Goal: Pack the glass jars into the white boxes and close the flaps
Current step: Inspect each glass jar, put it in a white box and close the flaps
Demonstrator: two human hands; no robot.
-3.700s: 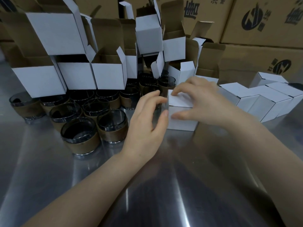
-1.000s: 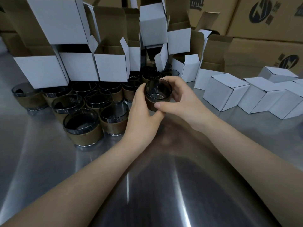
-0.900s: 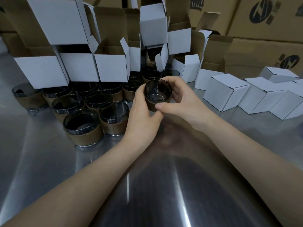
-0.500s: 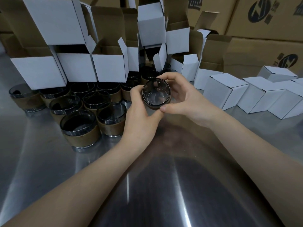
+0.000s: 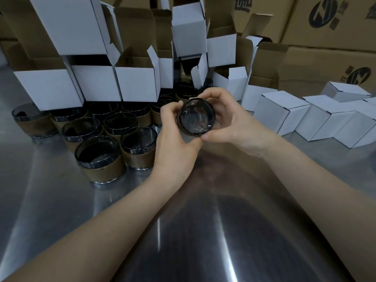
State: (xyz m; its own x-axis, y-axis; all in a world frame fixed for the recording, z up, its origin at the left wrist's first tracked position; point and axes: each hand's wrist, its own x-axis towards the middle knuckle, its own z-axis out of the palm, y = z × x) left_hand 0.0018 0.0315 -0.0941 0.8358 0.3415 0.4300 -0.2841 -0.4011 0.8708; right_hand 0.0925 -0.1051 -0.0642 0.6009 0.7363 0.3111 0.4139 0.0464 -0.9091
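Both hands hold one dark glass jar (image 5: 196, 117) above the steel table, tipped so its mouth faces me. My left hand (image 5: 175, 139) grips its left side; my right hand (image 5: 234, 121) curls round its right side and top. Several more glass jars (image 5: 97, 157) with brown bands stand at the left. Behind them, open white boxes (image 5: 136, 84) are stacked with flaps up. Closed white boxes (image 5: 280, 112) sit in a row on the right.
Large brown cartons (image 5: 329, 58) with dark logos wall off the back and right. The shiny steel table (image 5: 183, 231) stretches toward me beneath my forearms.
A closed white box was under my hands 3.7 s ago; now a jar is held instead. Over the last second the jar tipped from upright until its mouth faces me.
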